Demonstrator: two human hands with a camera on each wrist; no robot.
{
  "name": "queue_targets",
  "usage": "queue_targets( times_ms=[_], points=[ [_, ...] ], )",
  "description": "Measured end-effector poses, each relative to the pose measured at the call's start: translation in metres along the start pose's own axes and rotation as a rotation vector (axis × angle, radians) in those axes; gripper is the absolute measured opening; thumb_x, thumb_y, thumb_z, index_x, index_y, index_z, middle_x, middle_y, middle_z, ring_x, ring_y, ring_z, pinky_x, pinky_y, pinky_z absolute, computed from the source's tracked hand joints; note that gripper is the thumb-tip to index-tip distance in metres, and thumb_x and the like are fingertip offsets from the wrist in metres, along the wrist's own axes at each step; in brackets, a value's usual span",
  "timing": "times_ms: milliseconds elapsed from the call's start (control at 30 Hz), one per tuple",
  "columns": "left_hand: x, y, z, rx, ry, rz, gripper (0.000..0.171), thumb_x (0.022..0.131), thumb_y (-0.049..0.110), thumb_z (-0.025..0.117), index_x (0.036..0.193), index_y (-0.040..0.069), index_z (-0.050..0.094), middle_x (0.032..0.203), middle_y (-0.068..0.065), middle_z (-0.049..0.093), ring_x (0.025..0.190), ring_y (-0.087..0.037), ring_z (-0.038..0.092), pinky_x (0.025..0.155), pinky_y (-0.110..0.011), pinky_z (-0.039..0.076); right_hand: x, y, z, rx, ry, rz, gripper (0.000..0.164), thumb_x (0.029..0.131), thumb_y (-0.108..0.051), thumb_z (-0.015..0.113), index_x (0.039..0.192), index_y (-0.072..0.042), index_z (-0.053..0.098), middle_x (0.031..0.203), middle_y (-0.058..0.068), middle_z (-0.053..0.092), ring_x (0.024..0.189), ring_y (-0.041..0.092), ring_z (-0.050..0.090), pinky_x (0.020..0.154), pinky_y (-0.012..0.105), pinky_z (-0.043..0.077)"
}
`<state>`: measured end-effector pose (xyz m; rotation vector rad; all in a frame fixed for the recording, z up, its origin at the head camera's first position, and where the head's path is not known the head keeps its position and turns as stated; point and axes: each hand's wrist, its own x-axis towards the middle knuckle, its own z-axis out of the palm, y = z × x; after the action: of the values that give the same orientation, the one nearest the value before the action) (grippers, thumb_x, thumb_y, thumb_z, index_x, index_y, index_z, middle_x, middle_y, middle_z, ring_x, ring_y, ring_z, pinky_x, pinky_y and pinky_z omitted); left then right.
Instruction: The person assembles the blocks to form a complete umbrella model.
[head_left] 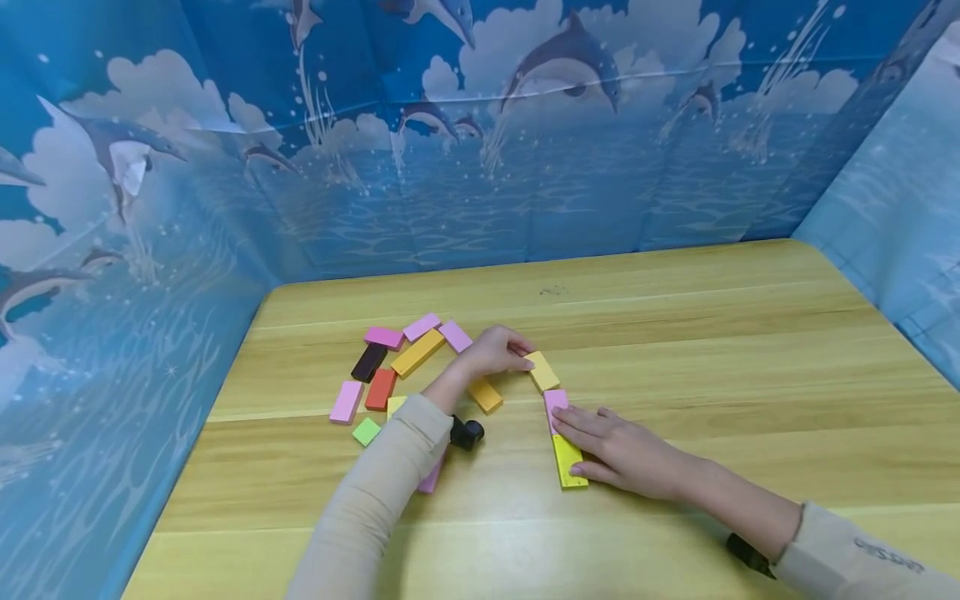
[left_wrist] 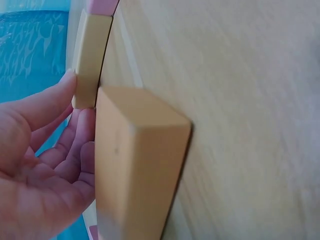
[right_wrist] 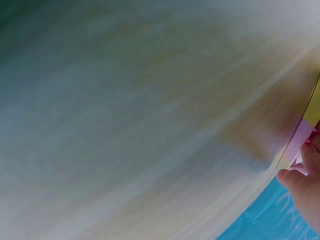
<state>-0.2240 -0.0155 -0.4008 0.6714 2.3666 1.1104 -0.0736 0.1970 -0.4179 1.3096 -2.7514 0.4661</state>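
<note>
Three blocks lie end to end in a slightly bent row: a pale yellow block (head_left: 543,372) at the far end, a pink block (head_left: 554,402) in the middle and a bright yellow block (head_left: 566,460) nearest me. My left hand (head_left: 495,350) pinches the pale yellow block's far end between thumb and fingers, also seen in the left wrist view. From the right, my right hand (head_left: 633,454) rests its straight fingers on the pink block, its thumb at the bright yellow block's near end. An orange block (left_wrist: 145,165) stands close beside my left hand.
Left of the row lie several loose blocks, among them a red block (head_left: 381,389), a black block (head_left: 369,362), a long orange block (head_left: 417,353) and a green block (head_left: 367,432). My left forearm covers part of them. A dolphin-print curtain (head_left: 480,200) borders the wooden table (head_left: 712,350).
</note>
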Motion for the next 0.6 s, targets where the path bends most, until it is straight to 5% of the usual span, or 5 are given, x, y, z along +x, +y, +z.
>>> queue_targets(
  times_ms=[600],
  points=[
    [0.005,-0.001,0.012,-0.038,-0.035,0.091,0.028,0.087,0.000,0.062,0.115,-0.004,0.064,0.113,-0.015,0.064,0.096,-0.019,0.059,0.080,-0.020,0.047,0.001,-0.004,-0.001,-0.010,-0.011,-0.003,0.058,0.092,-0.037,0.057,0.136,-0.001,0.046,0.141,0.014,0.043,0.127,0.028,0.042,0.094,0.053,0.040]
  ],
)
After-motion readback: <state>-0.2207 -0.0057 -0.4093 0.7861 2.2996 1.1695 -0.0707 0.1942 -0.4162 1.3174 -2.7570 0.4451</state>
